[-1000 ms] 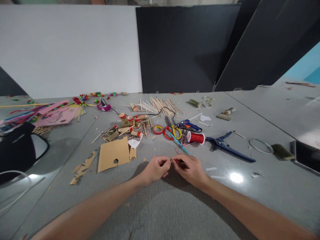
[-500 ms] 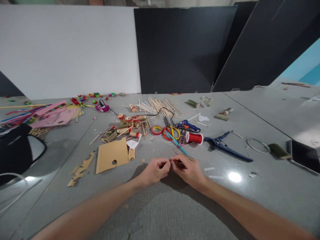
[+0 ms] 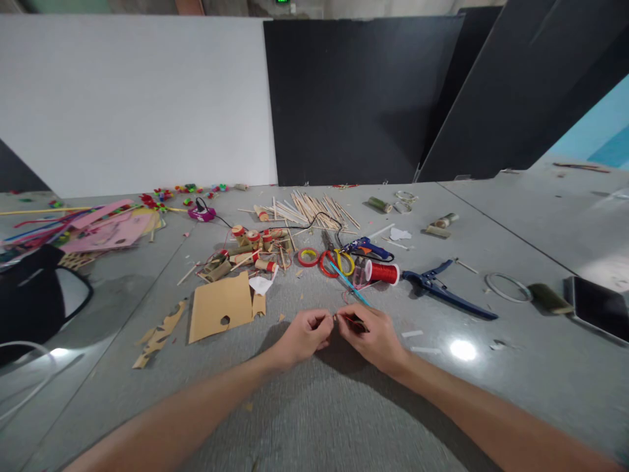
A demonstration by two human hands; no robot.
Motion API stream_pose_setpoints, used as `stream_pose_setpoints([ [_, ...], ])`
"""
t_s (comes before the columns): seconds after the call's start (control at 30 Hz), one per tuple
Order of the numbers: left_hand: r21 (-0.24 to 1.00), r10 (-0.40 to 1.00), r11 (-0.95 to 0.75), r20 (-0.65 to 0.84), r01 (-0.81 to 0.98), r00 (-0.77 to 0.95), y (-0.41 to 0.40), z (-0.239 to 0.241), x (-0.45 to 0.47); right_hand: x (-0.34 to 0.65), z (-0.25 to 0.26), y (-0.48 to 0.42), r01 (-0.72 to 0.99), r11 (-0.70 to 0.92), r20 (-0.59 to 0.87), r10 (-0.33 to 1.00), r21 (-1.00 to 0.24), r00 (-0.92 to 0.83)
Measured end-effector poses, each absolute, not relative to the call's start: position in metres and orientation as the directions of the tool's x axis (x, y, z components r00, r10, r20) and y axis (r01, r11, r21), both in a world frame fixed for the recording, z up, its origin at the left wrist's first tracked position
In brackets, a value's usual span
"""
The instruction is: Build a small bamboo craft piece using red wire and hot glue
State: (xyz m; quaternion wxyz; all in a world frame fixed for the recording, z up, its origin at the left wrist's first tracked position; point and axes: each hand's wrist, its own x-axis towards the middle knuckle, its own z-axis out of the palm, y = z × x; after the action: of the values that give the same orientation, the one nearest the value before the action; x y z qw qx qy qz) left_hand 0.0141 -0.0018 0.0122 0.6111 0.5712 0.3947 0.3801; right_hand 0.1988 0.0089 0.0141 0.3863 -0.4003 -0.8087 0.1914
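Both hands rest low on the grey bench (image 3: 491,406), fingertips meeting at the middle, which keeps a very small piece steady between them. The left hand (image 3: 303,336) is curled nearly closed, thumb pressed to forefinger on one end of a thin red strand (image 3: 350,320); the right hand (image 3: 374,337) is likewise pinched shut on the other end, with a slim blue stick (image 3: 350,282) running from its fingers up and away. What exactly sits at the joining point is too small to tell. Just beyond the right hand stands one red spool (image 3: 384,273), near enough that the strand may well feed from it. Beside the spool, farther from the hands, lie one pair of scissors with red and yellow loops (image 3: 337,261), one small ring of tape (image 3: 308,255), and one blue glue gun (image 3: 367,248) with a black cord. To the outer side of the right hand lies one pair of blue pliers (image 3: 445,288), handles spread, within easy reach. Beyond the left hand lies one sheet of brown cardboard (image 3: 219,307) with a hole cut in it, and two loose offcuts lie farther out on that side. A heap of thin wooden sticks (image 3: 309,206), too many to count, sits well beyond both hands, and several short bamboo pieces (image 3: 250,246) bound in red cluster nearer.
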Motion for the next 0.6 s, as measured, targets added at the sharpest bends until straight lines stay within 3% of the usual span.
stream_pose_setpoints([
  [0.2,0.997,0.923,-0.018,-0.011,0.071,0.384,-0.0033,0.0167,0.0145,0.1962,0.0173,0.0073,0.522,0.551,0.438,0.834,-0.651,-0.335],
  [0.6,0.998,0.911,0.012,-0.036,0.06,0.411,-0.0031,0.0135,0.0141,0.1956,0.0177,0.0059,0.506,0.561,0.455,0.828,-0.655,-0.328],
])
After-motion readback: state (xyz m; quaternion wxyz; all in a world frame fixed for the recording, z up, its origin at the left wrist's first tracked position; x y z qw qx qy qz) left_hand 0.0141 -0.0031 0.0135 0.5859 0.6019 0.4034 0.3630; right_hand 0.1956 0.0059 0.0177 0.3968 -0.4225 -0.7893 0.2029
